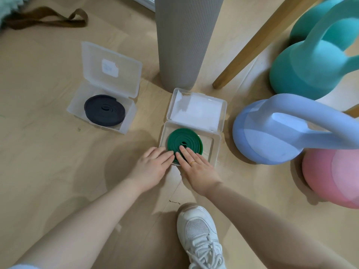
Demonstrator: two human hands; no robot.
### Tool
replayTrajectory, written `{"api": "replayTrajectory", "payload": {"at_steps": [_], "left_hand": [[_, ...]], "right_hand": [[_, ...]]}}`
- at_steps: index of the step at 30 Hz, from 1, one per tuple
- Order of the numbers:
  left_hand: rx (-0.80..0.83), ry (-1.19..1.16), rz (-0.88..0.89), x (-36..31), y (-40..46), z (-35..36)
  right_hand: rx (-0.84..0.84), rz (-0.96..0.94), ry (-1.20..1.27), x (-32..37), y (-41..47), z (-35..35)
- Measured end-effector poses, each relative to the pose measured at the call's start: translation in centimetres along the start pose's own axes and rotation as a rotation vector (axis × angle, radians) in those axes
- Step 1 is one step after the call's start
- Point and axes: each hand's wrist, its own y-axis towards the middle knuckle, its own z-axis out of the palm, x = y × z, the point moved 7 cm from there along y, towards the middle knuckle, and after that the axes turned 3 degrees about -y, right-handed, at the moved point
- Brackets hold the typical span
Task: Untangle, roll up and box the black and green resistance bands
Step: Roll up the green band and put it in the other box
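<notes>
Two hands lying flat, right hand [196, 167] fingers [184, 151] straight, pressing the coiled green band [184, 141] in its clear box [214, 150], left hand [153, 166] touching the rim, black band [104, 110] sitting boxed nearby, blue kettlebell [272, 131] crowding alongside

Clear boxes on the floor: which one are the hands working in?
The box with the green band, beside the blue kettlebell. Both hands, left and right, press on that coil. The box holding the black band sits untouched.

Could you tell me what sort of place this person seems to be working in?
Probably a home workout corner: kettlebells stand on a wooden floor beside a rolled exercise mat, and a wooden furniture leg suggests a home rather than a gym.
</notes>
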Motion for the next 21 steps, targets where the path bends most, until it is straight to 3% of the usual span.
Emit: {"api": "replayTrajectory", "payload": {"at_steps": [3, 6, 8, 10, 14, 17, 21], "left_hand": [[0.05, -0.017, -0.083, -0.5, 1.3, -1.8], [-0.012, -0.181, -0.243, 0.7, 1.7, -3.9], [-0.044, -0.306, -0.432, 2.3, 2.0, -4.7], [-0.044, -0.515, -0.672, 3.7, 2.6, -4.6], [0.027, -0.971, -1.069, 4.9, 2.9, -2.1], [0.079, -1.224, -1.209, 4.7, 1.7, -0.8], [-0.028, -1.599, -1.231, 4.2, 1.3, -0.8]], "right_hand": [[0.059, 0.008, 0.347, -0.8, 0.1, -1.7], [-0.303, 0.263, 0.692, -5.0, -0.8, -5.9], [-0.399, 0.432, 0.744, -8.1, -0.8, -7.0], [-0.349, 0.541, 0.829, -10.5, 0.7, -6.7], [-0.367, 0.683, 1.207, -12.7, 3.1, -6.0], [-0.363, 0.777, 1.452, -13.5, 3.6, -5.4], [-0.461, 0.832, 1.584, -14.6, 2.1, -6.2]]}}
